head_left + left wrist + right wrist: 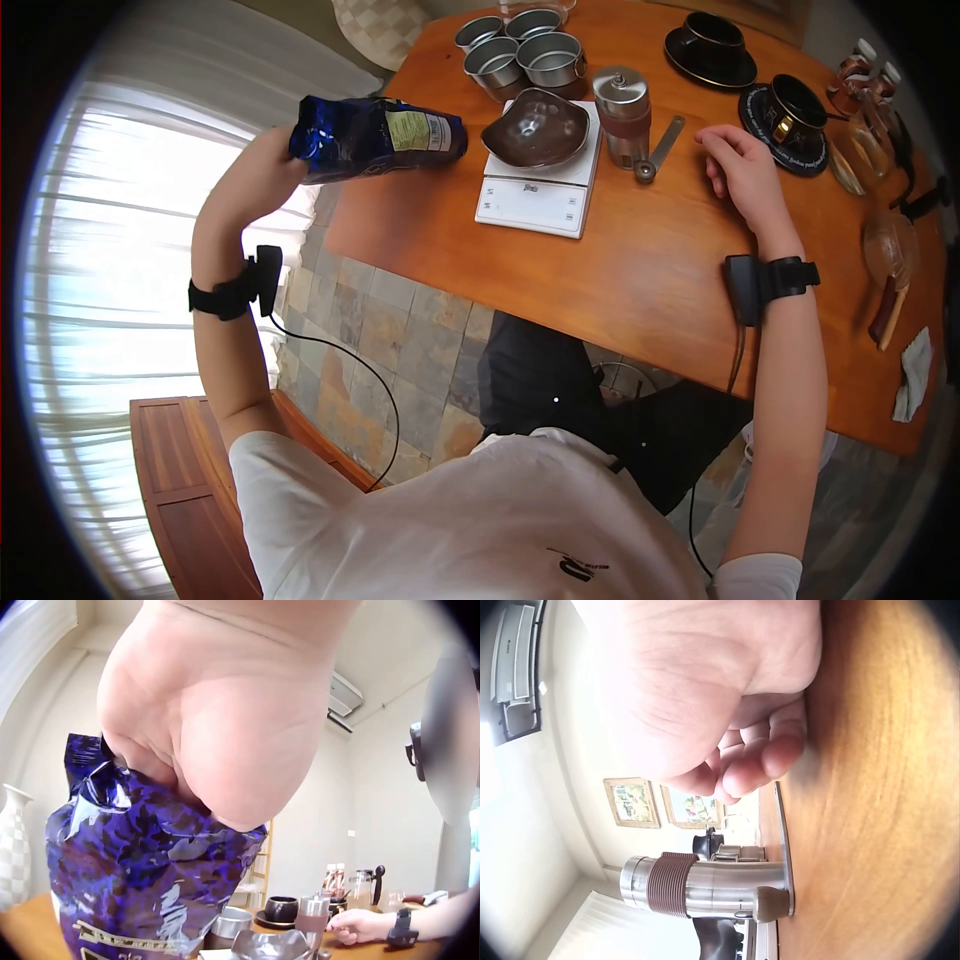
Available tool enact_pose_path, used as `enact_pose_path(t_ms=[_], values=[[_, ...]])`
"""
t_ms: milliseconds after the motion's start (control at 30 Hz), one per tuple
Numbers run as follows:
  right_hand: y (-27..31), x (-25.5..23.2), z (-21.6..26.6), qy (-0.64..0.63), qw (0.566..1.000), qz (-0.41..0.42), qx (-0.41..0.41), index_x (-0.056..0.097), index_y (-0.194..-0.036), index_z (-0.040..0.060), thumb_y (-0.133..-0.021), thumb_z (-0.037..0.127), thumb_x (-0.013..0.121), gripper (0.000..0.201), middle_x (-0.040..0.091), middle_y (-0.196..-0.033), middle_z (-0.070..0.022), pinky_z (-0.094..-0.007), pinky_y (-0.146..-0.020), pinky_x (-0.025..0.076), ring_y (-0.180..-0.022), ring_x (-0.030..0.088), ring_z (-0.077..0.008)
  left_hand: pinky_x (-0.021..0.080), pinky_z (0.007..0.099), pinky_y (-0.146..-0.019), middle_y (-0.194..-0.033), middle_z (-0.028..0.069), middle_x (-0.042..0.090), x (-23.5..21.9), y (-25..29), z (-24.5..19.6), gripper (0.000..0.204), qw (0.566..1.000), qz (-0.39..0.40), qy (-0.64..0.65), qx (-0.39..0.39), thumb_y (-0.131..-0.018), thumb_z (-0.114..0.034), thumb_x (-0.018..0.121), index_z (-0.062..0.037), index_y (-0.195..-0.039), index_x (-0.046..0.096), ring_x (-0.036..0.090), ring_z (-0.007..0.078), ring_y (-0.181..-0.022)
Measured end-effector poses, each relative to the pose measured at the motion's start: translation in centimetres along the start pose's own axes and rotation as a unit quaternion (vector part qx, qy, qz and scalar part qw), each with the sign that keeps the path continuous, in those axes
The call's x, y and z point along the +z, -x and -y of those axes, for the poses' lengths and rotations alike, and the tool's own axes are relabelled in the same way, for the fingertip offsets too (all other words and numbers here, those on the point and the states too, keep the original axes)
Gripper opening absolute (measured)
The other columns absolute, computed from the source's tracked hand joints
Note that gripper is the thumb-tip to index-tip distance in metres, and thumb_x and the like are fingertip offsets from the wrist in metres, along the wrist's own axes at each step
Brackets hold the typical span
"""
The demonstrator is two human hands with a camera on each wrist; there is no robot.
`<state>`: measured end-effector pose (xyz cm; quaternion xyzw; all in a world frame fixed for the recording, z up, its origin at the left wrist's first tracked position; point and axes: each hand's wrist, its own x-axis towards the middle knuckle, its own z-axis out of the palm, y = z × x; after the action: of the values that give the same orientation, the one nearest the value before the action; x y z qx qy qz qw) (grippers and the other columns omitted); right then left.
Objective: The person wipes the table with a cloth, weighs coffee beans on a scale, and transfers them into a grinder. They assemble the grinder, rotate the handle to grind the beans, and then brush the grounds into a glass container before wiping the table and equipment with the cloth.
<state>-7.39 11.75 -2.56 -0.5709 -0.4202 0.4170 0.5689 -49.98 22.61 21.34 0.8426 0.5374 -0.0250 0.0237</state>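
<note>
The blue bag (370, 140) was at the wearer's eleven o'clock, its crumpled top gripped by the left hand (265, 177), likely for steadiness. The scale (530, 207), at twelve, bore the dark dish (537, 130), probably for level support. The right hand (745, 175), loosely curled, held nothing at one.

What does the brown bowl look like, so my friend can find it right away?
On the big wooden table there's a flat white scale. The bowl sits on it, shiny and dark brown. Its rim is wavy, while the silver tins just behind have round rims.
</note>
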Motion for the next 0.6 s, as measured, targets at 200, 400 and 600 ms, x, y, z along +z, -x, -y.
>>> enact_pose_path(t_ms=[200,400,600], values=[[0.1,-0.2,0.1,0.003,1.0,0.005,-0.001,0.067,-0.104,0.0035,-0.098,0.022,0.058,0.021,0.055,-0.067,0.0021,-0.0195,-0.047,0.036,-0.051,0.047,-0.0047,0.05,0.0394,-0.068,-0.077,0.022,0.066,-2.5,-4.2,-1.9,0.022,0.997,0.072,-0.029,-0.029,-0.086,-0.008,0.056,0.0069,-0.1,0.065,0.063,0.0304,-0.069],[0.1,-0.1,0.2,0.012,1.0,-0.001,0.006,0.066,-0.105,0.0037,-0.099,0.021,0.058,0.021,0.055,-0.067,0.002,-0.0198,-0.047,0.036,-0.052,0.047,-0.0047,0.049,0.0409,-0.066,-0.078,0.0232,0.067,-1.6,-7.0,-0.3,0.021,0.988,0.085,-0.126,0.039,-0.089,-0.011,0.056,0.005,-0.099,0.066,0.063,0.0324,-0.068],[0.2,0.0,0.2,0.003,1.0,0.004,0.007,0.067,-0.105,0.0037,-0.098,0.021,0.058,0.021,0.055,-0.067,0.0021,-0.0198,-0.048,0.037,-0.051,0.047,-0.0049,0.05,0.0373,-0.072,-0.093,0.0184,0.07,-1.0,-6.4,-0.6,0.031,0.957,0.227,-0.162,-0.08,-0.091,-0.003,0.046,0.0031,-0.114,0.066,0.065,0.0252,-0.081]])
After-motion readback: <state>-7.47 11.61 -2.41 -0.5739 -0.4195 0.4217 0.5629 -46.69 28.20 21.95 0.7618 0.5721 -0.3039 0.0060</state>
